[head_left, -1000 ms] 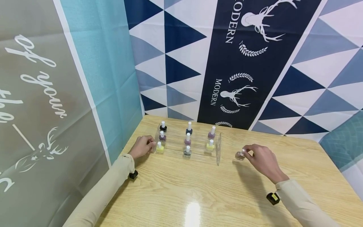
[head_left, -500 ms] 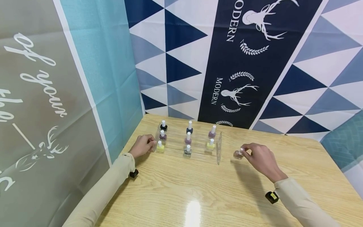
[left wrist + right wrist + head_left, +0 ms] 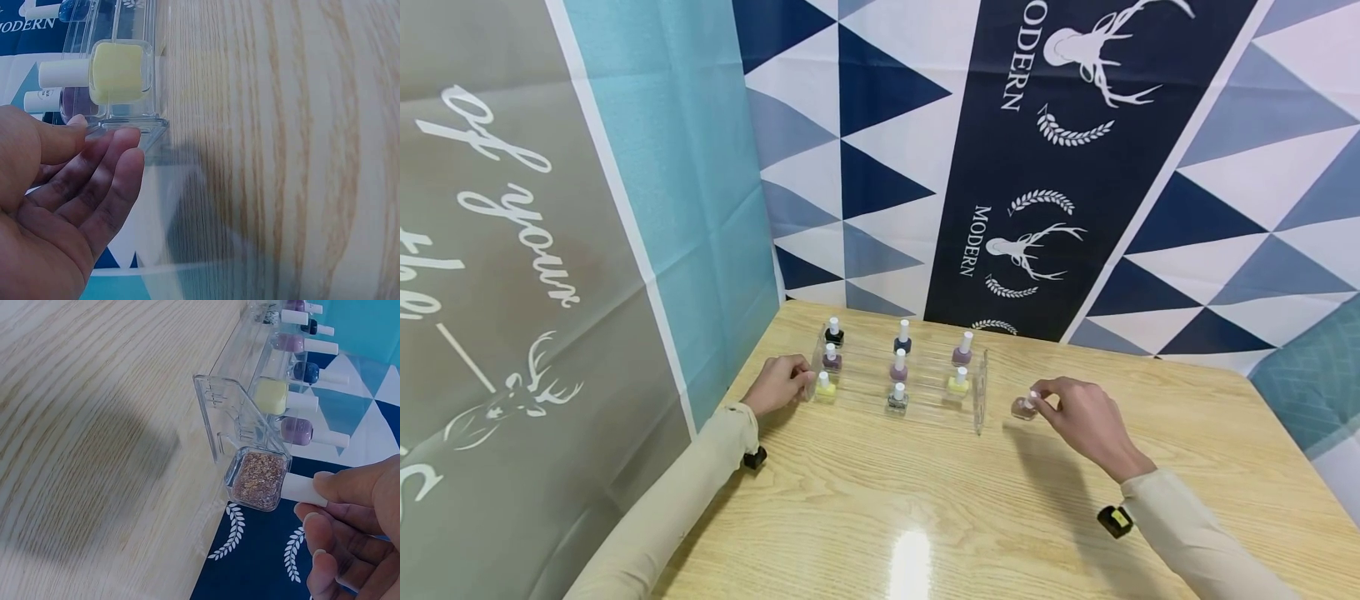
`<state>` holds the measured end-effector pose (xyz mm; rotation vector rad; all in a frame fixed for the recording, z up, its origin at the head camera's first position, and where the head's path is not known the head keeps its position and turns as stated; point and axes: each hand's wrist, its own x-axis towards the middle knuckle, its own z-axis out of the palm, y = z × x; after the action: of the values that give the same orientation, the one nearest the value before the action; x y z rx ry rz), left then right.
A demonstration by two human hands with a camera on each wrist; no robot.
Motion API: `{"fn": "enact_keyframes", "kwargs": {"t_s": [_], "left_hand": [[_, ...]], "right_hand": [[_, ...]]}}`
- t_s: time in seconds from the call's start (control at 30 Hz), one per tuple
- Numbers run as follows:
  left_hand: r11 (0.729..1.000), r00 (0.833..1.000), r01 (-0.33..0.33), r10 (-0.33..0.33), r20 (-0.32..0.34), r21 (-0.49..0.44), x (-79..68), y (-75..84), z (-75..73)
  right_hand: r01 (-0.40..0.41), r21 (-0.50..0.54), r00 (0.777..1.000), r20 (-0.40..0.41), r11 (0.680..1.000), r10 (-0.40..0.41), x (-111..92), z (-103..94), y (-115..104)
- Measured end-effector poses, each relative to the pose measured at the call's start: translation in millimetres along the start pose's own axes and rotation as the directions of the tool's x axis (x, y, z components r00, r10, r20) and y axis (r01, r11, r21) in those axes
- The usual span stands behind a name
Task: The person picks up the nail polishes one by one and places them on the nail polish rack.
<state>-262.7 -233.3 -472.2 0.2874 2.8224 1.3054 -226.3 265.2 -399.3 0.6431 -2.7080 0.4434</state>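
A clear tiered display rack [image 3: 925, 410] stands on the table with several white-capped nail polish bottles on its steps. At its left end my left hand [image 3: 777, 385] holds the end panel, with the thumb and curled fingertips at the panel's edge in the left wrist view. A yellow nail polish bottle [image 3: 119, 72] sits just beside those fingers. Right of the rack, my right hand [image 3: 1086, 417] pinches the white cap of a glittery brownish-pink nail polish bottle [image 3: 257, 479] between thumb and fingers. That bottle is tilted, above the table and apart from the rack's right end panel [image 3: 234, 419].
The wooden table [image 3: 850, 508] reaches to a patterned cloth backdrop [image 3: 880, 167] close behind the rack. A grey and teal cloth [image 3: 700, 208] hangs along the left side. On the rack's right part are a yellow bottle [image 3: 958, 382] and a mauve bottle [image 3: 962, 352].
My right hand has moved slightly left toward the rack, carrying the glittery nail polish bottle. The left hand stays at the rack's left end.
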Motion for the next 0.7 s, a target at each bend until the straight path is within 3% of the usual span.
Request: {"fn": "enact_keyframes", "kwargs": {"t_s": [0.7], "left_hand": [[1.0,1.0,0.005,-0.005,0.008,0.002,0.4,-1.5,0.3]], "right_hand": [[0.003,0.023,1.0,0.001,1.0,-0.003,5.0,3.3,-8.7]]}}
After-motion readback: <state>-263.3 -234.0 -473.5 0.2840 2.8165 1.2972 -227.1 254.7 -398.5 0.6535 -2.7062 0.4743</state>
